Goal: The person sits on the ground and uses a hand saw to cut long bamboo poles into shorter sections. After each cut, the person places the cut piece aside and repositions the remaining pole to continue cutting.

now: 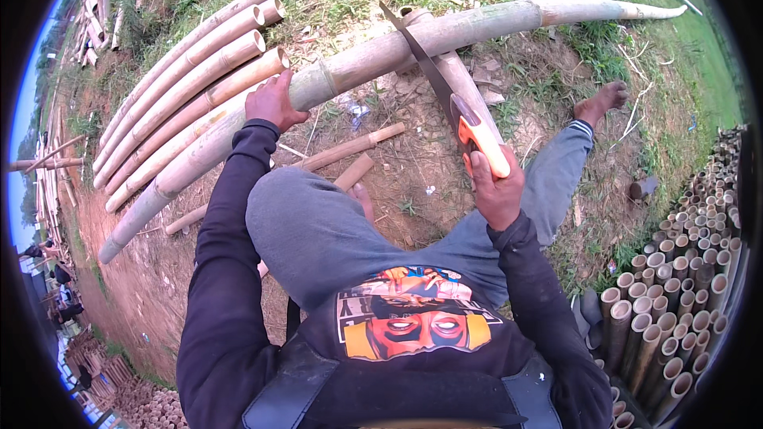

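A long, thick bamboo pole point(381, 62) runs from the lower left up to the far right. My left hand point(274, 103) is wrapped over it, just left of one of its joints. In my right hand point(499, 189) is a handsaw point(480, 140) with an orange handle. The saw's dark blade point(433, 75) slants up to the left and crosses the pole, its tip beyond the far side. Whether its teeth have cut in, I cannot tell. Under the pole, near the blade, lies a shorter bamboo length point(469, 95) as a support.
Several cut bamboo lengths point(195, 83) lie side by side at the left. Short offcuts point(354, 147) are on the ground by my knee. A dense stack of bamboo pieces point(668, 302) stands at the lower right. My bare foot point(602, 102) is out to the right.
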Available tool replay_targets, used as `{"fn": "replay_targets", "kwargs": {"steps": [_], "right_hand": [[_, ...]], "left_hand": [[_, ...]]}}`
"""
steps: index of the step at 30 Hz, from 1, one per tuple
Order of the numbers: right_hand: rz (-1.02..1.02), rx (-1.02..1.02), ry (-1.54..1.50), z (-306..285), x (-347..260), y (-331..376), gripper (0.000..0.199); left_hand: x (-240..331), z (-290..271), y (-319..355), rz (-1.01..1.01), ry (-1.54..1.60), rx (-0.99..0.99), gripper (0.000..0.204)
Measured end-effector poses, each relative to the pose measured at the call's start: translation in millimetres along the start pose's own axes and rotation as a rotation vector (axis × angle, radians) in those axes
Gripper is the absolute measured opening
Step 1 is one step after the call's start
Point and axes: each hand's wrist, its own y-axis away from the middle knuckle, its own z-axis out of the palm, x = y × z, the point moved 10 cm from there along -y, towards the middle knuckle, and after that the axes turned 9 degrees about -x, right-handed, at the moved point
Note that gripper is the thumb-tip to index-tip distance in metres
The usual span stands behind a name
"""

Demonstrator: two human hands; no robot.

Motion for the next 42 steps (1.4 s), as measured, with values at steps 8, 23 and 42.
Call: {"fn": "replay_targets", "kwargs": {"steps": [8,23,42], "right_hand": [[-0.042,-0.010,0.069,28,-14,-56,0.021],[-0.048,0.019,0.049,-20,14,71,0.022],[-0.119,0.002,0.104,-6,-8,31,0.022]], "left_hand": [[0,5,-2,-0.011,0.017,-0.008,0.101],[0,6,-3,-0.014,0.002,-0.008,0.097],[1,3,-2,-0.008,-0.003,0.008,0.103]]}}
